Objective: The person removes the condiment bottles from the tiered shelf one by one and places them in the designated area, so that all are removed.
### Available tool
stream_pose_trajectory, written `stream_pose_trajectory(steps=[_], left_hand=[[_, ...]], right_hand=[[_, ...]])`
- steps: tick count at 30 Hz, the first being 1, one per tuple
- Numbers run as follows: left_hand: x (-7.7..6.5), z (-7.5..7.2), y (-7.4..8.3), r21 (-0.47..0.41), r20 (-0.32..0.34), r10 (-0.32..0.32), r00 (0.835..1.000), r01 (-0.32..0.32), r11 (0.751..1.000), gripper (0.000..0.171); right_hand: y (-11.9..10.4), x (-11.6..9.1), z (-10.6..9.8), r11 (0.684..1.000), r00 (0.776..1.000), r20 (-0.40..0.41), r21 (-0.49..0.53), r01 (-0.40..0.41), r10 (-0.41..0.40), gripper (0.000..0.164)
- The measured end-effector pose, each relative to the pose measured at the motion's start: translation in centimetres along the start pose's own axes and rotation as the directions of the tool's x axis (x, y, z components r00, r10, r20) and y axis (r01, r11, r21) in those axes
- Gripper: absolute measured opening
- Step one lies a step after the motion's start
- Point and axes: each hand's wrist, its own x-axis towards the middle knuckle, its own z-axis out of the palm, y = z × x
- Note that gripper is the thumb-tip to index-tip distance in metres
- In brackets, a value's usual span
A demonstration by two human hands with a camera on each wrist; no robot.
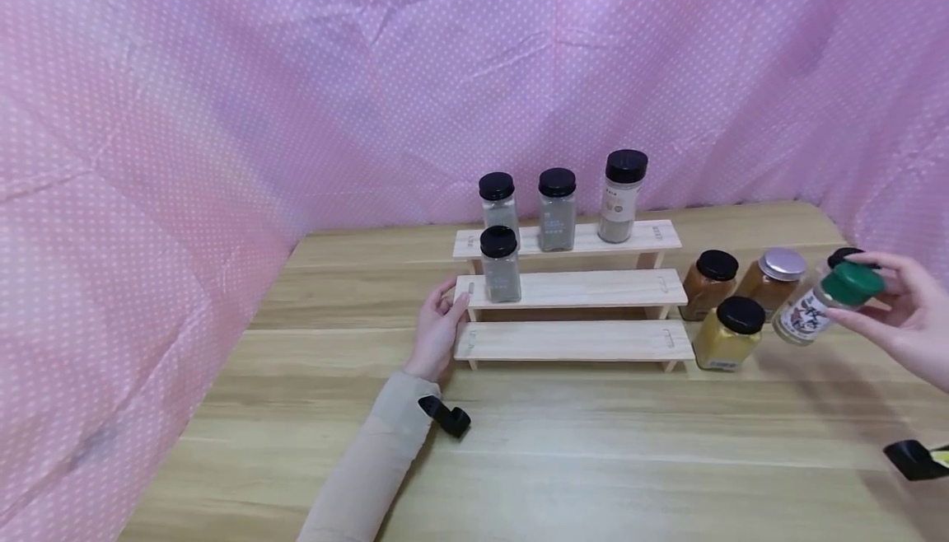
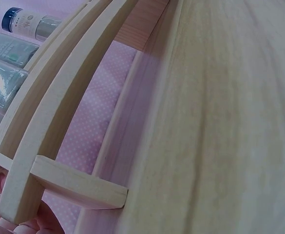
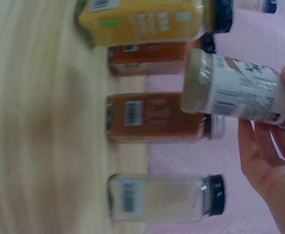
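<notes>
My left hand (image 1: 436,332) grips the left end of a three-tier wooden spice rack (image 1: 571,340), thumb and fingers around the middle and lower boards. On the far right, my right hand (image 1: 908,311) holds a green-capped spice jar (image 1: 804,317) by its upper part. This jar is tilted, raised above the table, its white label showing in the right wrist view. On the rack's top tier stand two black-capped glass jars (image 1: 558,211) and a taller labelled shaker (image 1: 619,204). Another black-capped jar (image 1: 501,270) is on the middle tier's left end.
Right of the rack stand a yellow spice jar (image 1: 728,340), a reddish-brown jar (image 1: 704,291) and a silver-lidded brown jar (image 1: 767,282). A pale jar with a black cap (image 3: 157,197) stands beyond them. A pink dotted cloth (image 1: 371,97) hangs behind the wooden table (image 1: 563,460).
</notes>
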Motion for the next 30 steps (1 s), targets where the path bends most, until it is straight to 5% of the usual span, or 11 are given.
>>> stream_pose_trajectory(steps=[6, 19, 30], left_hand=[[0.0, -0.1, -0.2, 0.002, -0.009, 0.013, 1.000, -0.013, 1.000, 0.041], [0.1, 0.3, -0.2, -0.041, 0.014, 0.012, 1.000, -0.012, 0.999, 0.041], [0.1, 0.1, -0.1, -0.040, 0.013, 0.023, 1.000, -0.023, 0.999, 0.040]], right_hand=[[-1.6, -0.8, 1.4, 0.953, 0.981, 0.075, -0.265, -0.150, 0.176, 0.066], [-0.4, -1.1, 1.5, 0.927, 0.966, 0.257, -0.366, 0.083, 0.016, 0.070], [-0.7, -1.1, 1.6, 0.887, 0.958, 0.267, -0.461, 0.033, 0.103, 0.064]])
